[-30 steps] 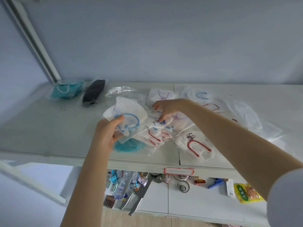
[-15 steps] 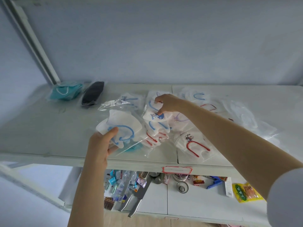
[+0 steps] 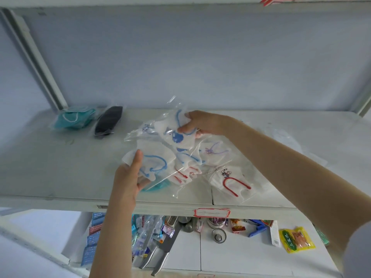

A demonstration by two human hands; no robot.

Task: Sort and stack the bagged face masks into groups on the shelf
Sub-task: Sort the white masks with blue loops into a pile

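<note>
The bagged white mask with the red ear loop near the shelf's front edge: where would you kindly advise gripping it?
The clear-bagged white mask with the red ear loop lies flat on the white shelf. I would pinch the bag's loose clear margin at its front, coming from the shelf's front edge, where nothing seems to cover it.

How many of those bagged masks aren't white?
3. A teal mask at the shelf's back left, a black mask beside it, and a second teal mask near the front, mostly covered by the bag the left hand holds. More may be hidden.
</note>
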